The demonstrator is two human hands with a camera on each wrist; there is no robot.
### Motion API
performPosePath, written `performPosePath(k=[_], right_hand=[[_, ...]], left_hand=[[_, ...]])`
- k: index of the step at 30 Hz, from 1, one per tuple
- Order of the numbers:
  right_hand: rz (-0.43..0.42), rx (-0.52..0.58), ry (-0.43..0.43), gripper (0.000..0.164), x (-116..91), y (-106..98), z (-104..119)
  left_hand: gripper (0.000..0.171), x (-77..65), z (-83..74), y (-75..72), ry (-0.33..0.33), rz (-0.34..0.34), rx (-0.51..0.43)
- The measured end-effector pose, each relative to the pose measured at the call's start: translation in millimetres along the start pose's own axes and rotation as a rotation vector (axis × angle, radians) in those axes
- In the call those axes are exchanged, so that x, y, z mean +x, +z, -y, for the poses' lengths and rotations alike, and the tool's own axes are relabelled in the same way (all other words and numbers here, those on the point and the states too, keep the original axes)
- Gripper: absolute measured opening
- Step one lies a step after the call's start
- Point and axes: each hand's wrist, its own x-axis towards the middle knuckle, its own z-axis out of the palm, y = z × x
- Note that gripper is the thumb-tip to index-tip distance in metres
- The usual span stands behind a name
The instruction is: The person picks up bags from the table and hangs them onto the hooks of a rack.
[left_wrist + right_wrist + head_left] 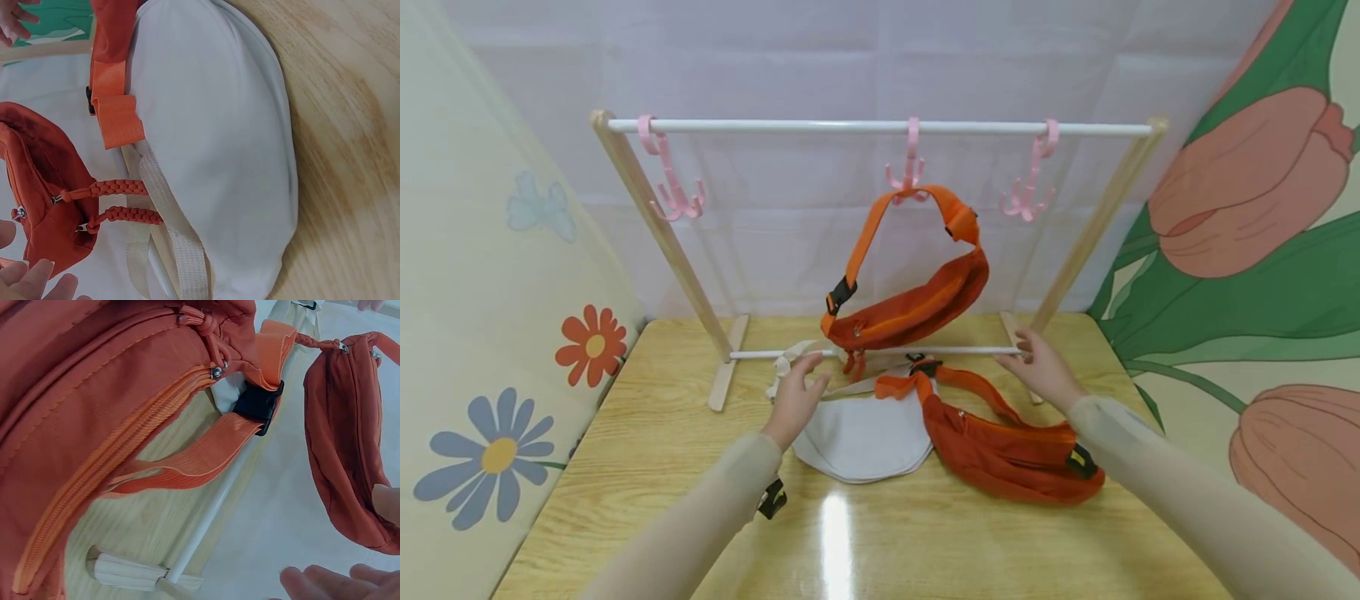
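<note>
An orange-red waist bag (pixel 910 308) hangs by its orange strap from the middle pink hook (pixel 912 171), its body tilted. On the table lie a white waist bag (pixel 865 437) and, to its right, a second orange-red waist bag (pixel 1000 450). My left hand (pixel 797 402) is over the left end of the white bag, holding nothing, its fingers loosely bent. In the left wrist view its fingertips show below the hanging bag (pixel 47 187). My right hand (pixel 1043 371), also holding nothing, is above the second orange-red bag with fingers spread; the right wrist view shows its fingers (pixel 331 584) near the hanging bag's lower end.
A rack with a white top rail (pixel 790 127) and wooden side posts (pixel 662 233) stands at the back of the table (pixel 647 492). Two more pink hooks hang from the rail, a left one (pixel 673 187) and a right one (pixel 1030 183). A white lower bar (pixel 970 351) runs behind the lying bags.
</note>
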Motion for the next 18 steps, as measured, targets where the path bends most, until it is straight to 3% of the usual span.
performPosePath(k=[9,18], right_hand=[[-0.011,-0.001,-0.028,0.064,-13,-3,-15],[0.028,-0.009,0.046,0.075,-22,-5,-22]], left_hand=[[0.044,-5.6,7.6,1.5,-0.024,0.015,0.003],[0.044,-9.1,13.5,1.5,-0.035,0.003,-0.013]])
